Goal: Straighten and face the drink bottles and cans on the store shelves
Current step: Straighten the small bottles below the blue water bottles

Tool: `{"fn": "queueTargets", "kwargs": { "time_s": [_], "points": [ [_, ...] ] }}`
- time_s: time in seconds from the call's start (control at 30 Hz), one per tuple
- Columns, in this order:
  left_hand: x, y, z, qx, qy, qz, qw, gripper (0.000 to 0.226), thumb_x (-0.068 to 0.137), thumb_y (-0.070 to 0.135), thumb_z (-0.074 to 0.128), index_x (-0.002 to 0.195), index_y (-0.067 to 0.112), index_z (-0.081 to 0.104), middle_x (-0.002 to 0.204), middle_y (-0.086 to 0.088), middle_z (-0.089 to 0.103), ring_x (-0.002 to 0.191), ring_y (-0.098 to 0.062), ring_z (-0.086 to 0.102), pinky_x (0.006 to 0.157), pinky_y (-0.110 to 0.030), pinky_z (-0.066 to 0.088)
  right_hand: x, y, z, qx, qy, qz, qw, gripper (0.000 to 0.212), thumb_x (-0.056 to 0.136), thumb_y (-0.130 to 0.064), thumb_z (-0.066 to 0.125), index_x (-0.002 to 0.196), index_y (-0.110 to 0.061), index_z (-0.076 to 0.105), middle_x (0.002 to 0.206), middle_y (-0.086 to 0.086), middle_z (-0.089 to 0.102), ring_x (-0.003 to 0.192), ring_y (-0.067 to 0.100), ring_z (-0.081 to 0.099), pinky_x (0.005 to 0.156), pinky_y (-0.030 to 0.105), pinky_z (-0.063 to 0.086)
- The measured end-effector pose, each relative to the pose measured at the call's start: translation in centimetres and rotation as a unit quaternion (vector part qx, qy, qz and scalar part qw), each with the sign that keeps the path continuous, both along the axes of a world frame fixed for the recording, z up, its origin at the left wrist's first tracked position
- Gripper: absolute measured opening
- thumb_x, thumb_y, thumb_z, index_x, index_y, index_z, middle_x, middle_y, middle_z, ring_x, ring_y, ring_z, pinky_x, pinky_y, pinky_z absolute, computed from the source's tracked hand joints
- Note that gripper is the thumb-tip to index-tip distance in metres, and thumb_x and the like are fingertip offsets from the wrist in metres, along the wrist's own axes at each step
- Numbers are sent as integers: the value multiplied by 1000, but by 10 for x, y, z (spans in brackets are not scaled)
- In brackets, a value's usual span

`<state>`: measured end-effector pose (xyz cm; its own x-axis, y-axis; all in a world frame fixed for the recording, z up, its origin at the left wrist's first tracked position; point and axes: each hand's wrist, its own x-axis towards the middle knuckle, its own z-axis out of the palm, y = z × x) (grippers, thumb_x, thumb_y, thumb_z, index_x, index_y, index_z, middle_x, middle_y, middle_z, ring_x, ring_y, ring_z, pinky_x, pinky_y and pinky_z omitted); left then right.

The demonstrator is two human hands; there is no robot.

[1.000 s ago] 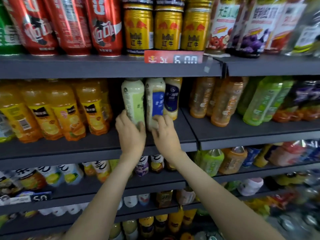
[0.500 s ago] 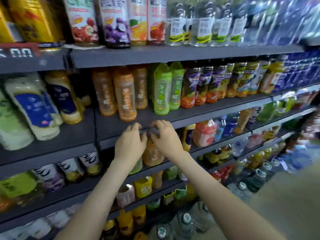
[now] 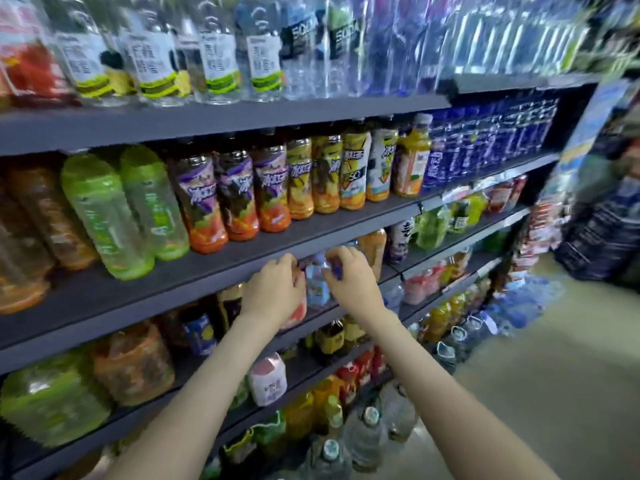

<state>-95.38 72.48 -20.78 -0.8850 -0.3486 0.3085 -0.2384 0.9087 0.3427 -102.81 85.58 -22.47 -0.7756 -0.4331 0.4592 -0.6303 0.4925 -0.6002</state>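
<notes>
Head view: a pale-blue bottle stands upright beneath the shelf that carries the purple-labelled bottles; its label is too blurred to read. The right hand curls its fingers round the bottle's top. The left hand grips the adjacent pink bottle. The top-shelf clear bottles read "SODA".

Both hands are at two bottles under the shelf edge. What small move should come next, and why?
Probably turn the light blue bottle a little so its label faces the aisle. The right hand grips it near the top, the left hand holds the pink bottle beside it, and blur hides whether the label faces front.
</notes>
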Motion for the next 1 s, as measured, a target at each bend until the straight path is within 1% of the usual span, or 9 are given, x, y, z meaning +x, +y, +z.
{"fn": "queueTargets", "kwargs": {
  "time_s": [0.17, 0.23, 0.37, 0.53, 0.63, 0.73, 0.83, 0.9, 1.0],
  "points": [
    [-92, 31, 3, 25, 28, -23, 999, 30, 97, 33, 46, 121, 15, 47, 115, -6, 55, 103, -28, 56, 75, -41, 50, -86, 45, -10, 1, -8, -36, 999, 23, 90, -9, 57, 113, -6, 56, 100, 3, 50, 107, 27, 47, 79, 23, 31],
    [-132, 45, 6, 36, 27, -20, 999, 34, 97, 33, 45, 126, 16, 44, 119, -5, 53, 103, -27, 56, 75, -39, 50, -127, 67, -10, 13, -17, -49, 999, 24, 89, -7, 56, 113, -6, 55, 101, 4, 50, 106, 29, 47, 78, 24, 30],
    [-206, 76, 12, 32, 31, -23, 999, 34, 97, 32, 45, 126, 15, 44, 124, -6, 53, 105, -27, 56, 74, -38, 48, -202, 110, 2, 9, -18, -81, 996, 28, 91, -11, 58, 118, -6, 55, 114, 11, 56, 113, 26, 49, 88, 26, 36],
    [-280, 117, 13, 37, 29, -25, 999, 36, 96, 32, 47, 127, 14, 43, 124, -7, 54, 109, -26, 55, 79, -38, 50, -282, 144, 10, -7, -39, -114, 993, 36, 88, -12, 61, 122, -4, 50, 117, 12, 55, 113, 26, 48, 84, 22, 32],
    [-324, 143, 13, 87, 62, -15, 994, 47, 95, 31, 51, 136, 13, 36, 129, -8, 50, 115, -26, 52, 84, -37, 48, -327, 155, 7, -8, -55, -87, 995, 38, 88, -13, 61, 123, -4, 48, 120, 12, 54, 113, 25, 49, 80, 19, 30],
    [-371, 167, 16, 163, 138, 12, 977, 65, 88, 31, 63, 138, 9, 29, 129, -12, 48, 115, -27, 51, 88, -37, 47, -366, 167, 8, -16, -49, -32, 998, 39, 90, -16, 61, 125, -5, 49, 121, 11, 53, 114, 24, 48, 80, 19, 30],
    [-416, 179, 21, 221, 185, 79, 954, 84, 79, 33, 74, 141, 5, 25, 132, -16, 44, 122, -30, 44, 97, -39, 41, -400, 181, 11, -23, -45, 23, 998, 37, 90, -17, 62, 124, -5, 51, 119, 11, 55, 112, 25, 51, 85, 26, 39],
    [-436, 182, 23, 251, 207, 124, 937, 83, 75, 32, 77, 137, 3, 29, 128, -16, 47, 119, -32, 47, 93, -38, 42, -419, 188, 15, -41, -57, 52, 996, 32, 89, -17, 63, 118, -7, 53, 114, 10, 57, 107, 26, 54, 86, 35, 45],
    [-440, 186, 22, 244, 234, 167, 926, 70, 76, 28, 77, 130, 5, 39, 123, -13, 54, 114, -29, 54, 79, -26, 40, -433, 194, 20, -55, -70, 101, 991, 31, 90, -21, 63, 118, -10, 54, 111, 7, 60, 104, 23, 56, 88, 38, 47]
  ]
}}
